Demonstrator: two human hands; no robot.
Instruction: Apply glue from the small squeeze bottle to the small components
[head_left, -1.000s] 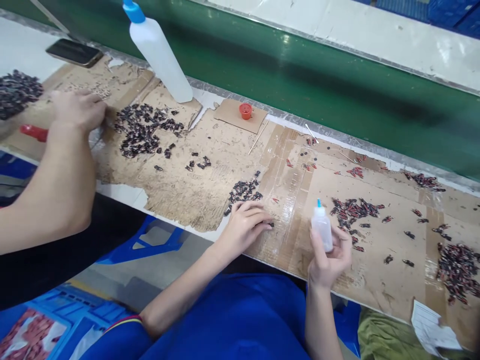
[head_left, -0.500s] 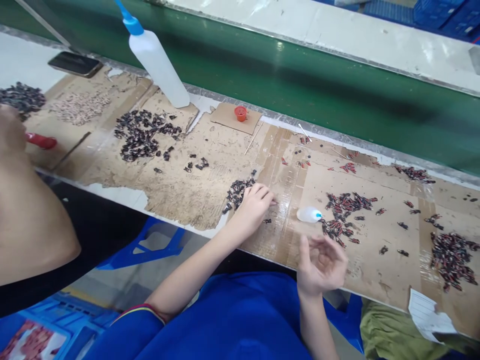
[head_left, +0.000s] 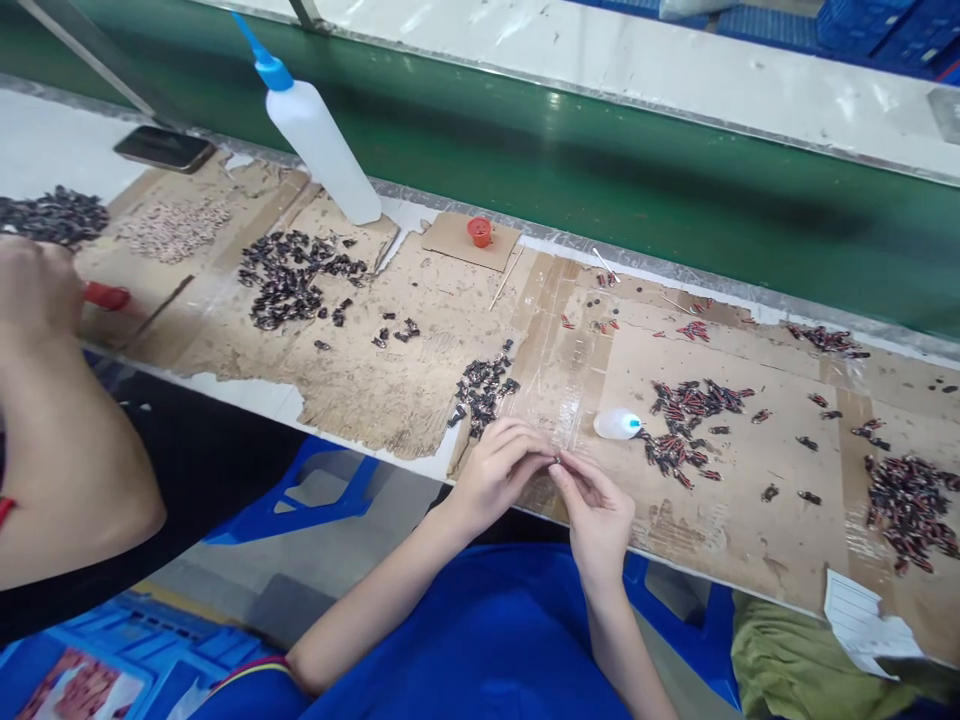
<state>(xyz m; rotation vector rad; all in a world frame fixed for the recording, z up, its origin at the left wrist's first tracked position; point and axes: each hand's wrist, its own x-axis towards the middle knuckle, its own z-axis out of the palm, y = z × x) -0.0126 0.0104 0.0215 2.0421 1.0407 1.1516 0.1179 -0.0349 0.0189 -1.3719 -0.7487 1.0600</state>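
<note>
My left hand (head_left: 504,472) and my right hand (head_left: 602,515) meet fingertip to fingertip over the front edge of the bench. Between them they pinch a tiny dark part, mostly covered by the fingers, so its exact kind is unclear. Just beyond my left hand lies a small pile of black parts (head_left: 484,388). A small white bottle with a blue tip (head_left: 618,424) lies on its side beyond my right hand. To its right is a pile of black-and-red parts (head_left: 697,402) on the cardboard.
A tall white squeeze bottle (head_left: 326,150) leans at the back, near an orange-red cup (head_left: 479,232) and a thin stick (head_left: 506,279). More black parts (head_left: 289,280) lie leftward. At far left, a co-worker's hand (head_left: 37,285) is beside a red object (head_left: 106,296). A phone (head_left: 165,148) lies behind.
My left hand has drawn back from the black pile toward me. My right hand, open before, has moved left and closed its fingertips against my left fingertips.
</note>
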